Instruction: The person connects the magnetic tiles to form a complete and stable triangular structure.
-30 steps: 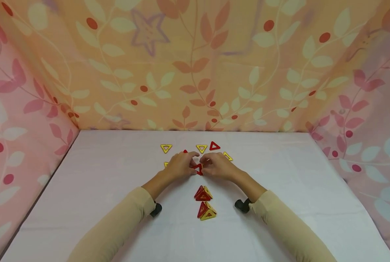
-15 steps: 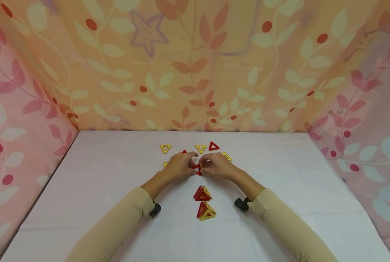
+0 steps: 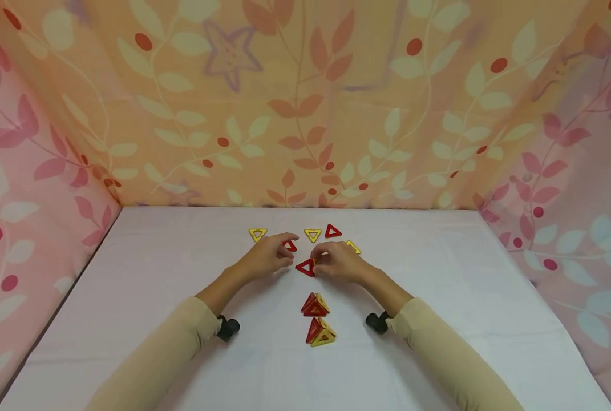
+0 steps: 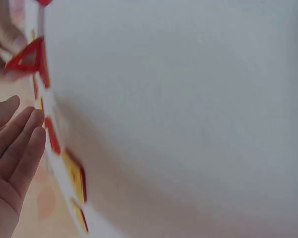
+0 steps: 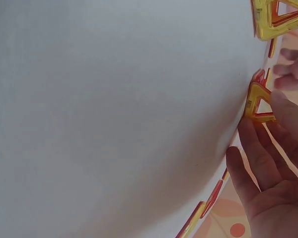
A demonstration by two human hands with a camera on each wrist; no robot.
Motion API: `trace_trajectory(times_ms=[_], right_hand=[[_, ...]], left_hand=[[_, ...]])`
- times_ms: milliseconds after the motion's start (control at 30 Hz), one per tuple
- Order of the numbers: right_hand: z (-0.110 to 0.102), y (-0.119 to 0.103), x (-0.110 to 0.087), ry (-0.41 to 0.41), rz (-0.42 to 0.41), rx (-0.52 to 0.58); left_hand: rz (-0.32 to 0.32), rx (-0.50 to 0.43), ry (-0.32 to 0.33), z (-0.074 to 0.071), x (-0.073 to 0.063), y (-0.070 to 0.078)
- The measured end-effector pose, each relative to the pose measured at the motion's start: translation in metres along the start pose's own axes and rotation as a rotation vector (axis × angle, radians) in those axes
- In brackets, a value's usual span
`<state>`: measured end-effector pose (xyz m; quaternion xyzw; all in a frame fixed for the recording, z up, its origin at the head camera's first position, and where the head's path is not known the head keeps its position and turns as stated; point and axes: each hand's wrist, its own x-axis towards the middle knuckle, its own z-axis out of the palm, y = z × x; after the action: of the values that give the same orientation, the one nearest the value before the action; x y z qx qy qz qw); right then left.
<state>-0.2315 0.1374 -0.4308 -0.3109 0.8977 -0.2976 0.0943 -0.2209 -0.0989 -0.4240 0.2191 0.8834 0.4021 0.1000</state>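
My right hand (image 3: 340,261) pinches an upright yellow triangular magnetic tile (image 5: 253,101) between thumb and fingers. A red triangular tile (image 3: 300,267) meets it on the left and shows in front of the fingertips. Apart from these, my left hand (image 3: 266,256) hovers to the left with fingers extended, holding nothing. Just beyond its fingertips lies a loose red triangle (image 3: 291,248). In the left wrist view the left palm (image 4: 5,193) faces the camera, while the red tile (image 4: 38,52) stands by the other hand.
Nearer the body stand two red-and-yellow tile pyramids (image 3: 315,311) (image 3: 323,339), close together. Toward the back wall lie loose tiles: a yellow one (image 3: 257,230) at left, another yellow (image 3: 312,231), a red one (image 3: 330,234) and a yellow one (image 3: 354,249) at right. Patterned cloth surrounds the white table (image 3: 156,257).
My left hand has let go of the red tile and moved left, its fingers spreading. The right hand stays in place, still pinching the yellow tile.
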Motion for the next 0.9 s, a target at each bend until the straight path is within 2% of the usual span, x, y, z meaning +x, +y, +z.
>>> trace_trajectory(times_ms=[67, 200, 333, 567, 900], right_hand=[[0.000, 0.000, -0.001, -0.001, 0.010, 0.003], [0.001, 0.000, -0.002, -0.004, 0.017, 0.012], [0.001, 0.001, -0.002, -0.002, 0.022, 0.011], [0.000, 0.001, -0.003, -0.005, 0.026, 0.012], [0.000, 0.002, -0.003, -0.006, 0.021, 0.019]], left_hand=[[0.008, -0.008, 0.025, -0.010, -0.005, -0.004], [-0.004, 0.041, 0.079, -0.028, -0.016, -0.014], [-0.023, 0.092, 0.082, -0.038, -0.024, -0.026], [-0.067, 0.178, -0.001, -0.036, -0.029, -0.036], [-0.071, 0.160, 0.014, -0.029, -0.026, -0.035]])
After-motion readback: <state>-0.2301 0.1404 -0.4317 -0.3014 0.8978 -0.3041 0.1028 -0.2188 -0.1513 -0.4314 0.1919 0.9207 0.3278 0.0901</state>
